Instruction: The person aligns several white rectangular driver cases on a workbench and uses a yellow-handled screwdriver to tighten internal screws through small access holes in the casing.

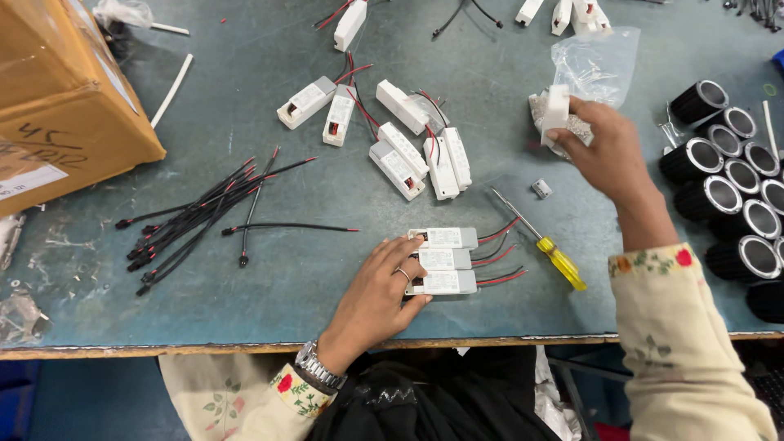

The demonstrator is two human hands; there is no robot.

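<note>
Hands at work over a blue-green workbench [245, 98]: from my remote seat I see the left hand [377, 292] lying flat, fingers loosely spread, its fingertips touching a row of three white driver modules [445, 260] set side by side near the front edge, each trailing red and black leads to the right. Just beside those leads lies a yellow-handled screwdriver [541, 241], tilted, its tip pointing up and to the left. My right hand [606, 151] reaches farther back and pinches a small white plastic cover [556, 109] between thumb and fingers, holding it above a small heap of pale parts that sits on a clear plastic bag [600, 61]. A tiny grey clip [541, 189] rests on the bench between that hand and the screwdriver. Behind the three modules, a loose cluster of white driver modules [400, 139] lies scattered, some touching one another. To the left, a bundle of black cables with red tips [196, 220] fans across the surface, near a cardboard box [61, 98] at the corner. Along the right edge, black ribbed lamp housings [727, 180] with silver rims stand packed together.
</note>
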